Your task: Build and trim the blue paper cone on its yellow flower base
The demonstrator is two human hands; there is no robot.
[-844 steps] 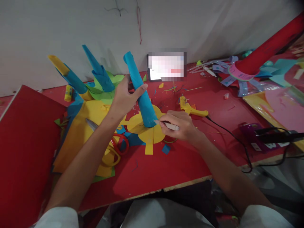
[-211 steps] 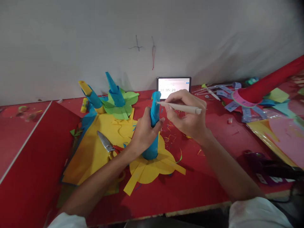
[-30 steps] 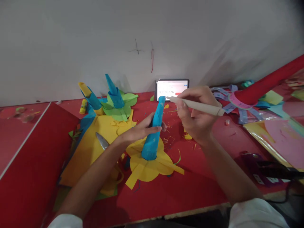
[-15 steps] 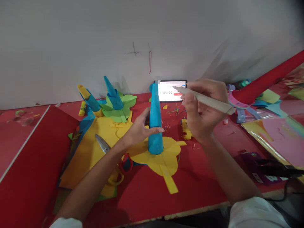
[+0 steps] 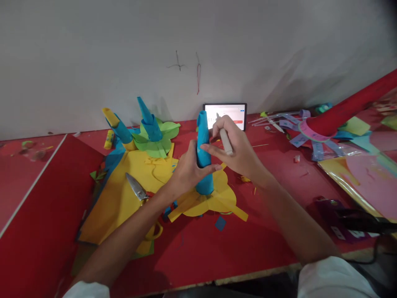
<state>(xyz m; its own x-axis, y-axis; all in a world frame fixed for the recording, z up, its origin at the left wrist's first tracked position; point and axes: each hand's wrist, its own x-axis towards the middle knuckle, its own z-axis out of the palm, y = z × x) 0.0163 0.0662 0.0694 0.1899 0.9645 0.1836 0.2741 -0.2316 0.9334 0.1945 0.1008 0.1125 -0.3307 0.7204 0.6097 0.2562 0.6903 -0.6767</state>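
Observation:
A blue paper cone [image 5: 204, 157] stands upright on a yellow petal-shaped paper base [image 5: 223, 196] with strips sticking out. My left hand [image 5: 189, 171] is wrapped round the cone's middle, thumb in front and fingers behind. In my right hand [image 5: 237, 145] is a whitish marker [image 5: 226, 141], its tip pointing up and away beside the cone's upper part. The right thumb tip overlaps the cone; whether it presses on it I cannot tell. Scissors [image 5: 136, 187] lie left of the base, partly under my left forearm.
Two finished-looking paper cones, one on green petals [image 5: 159, 134], stand at the back left near a glue stick [image 5: 108, 139]. Yellow paper sheets [image 5: 108, 207] lie left. A phone [image 5: 242, 116] leans on the wall. A red cone [image 5: 341, 105] and purple pouch [image 5: 338, 219] are right.
My right hand has come left and down with the marker, close to the cone. The cone and yellow base have turned, and a small dark blue paper piece now shows in front of it.

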